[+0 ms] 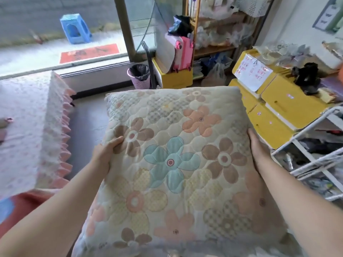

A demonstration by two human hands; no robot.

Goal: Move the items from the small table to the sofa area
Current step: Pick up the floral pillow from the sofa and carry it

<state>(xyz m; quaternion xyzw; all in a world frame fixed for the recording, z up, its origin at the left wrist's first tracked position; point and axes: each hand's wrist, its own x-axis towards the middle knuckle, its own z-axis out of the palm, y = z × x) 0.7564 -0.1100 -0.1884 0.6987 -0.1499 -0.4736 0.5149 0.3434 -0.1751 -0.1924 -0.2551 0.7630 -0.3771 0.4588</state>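
Note:
A large quilted cushion [174,156] with pastel flowers fills the middle of the head view, held up in front of me. My left hand [106,152] grips its left edge, thumb curled over the top face. My right hand [259,150] holds the right edge, fingers tucked behind and out of sight. To the left lies a surface covered by a white floral cloth with a pink ruffled trim [31,123], with small items at its far left edge.
Yellow drawer boxes [274,112] and a white wire rack [315,154] crowd the right side. A pink lined waste bin [139,76], a pink suitcase [182,52] and cluttered shelves stand ahead. Dark floor [87,123] shows between the cloth-covered surface and the cushion.

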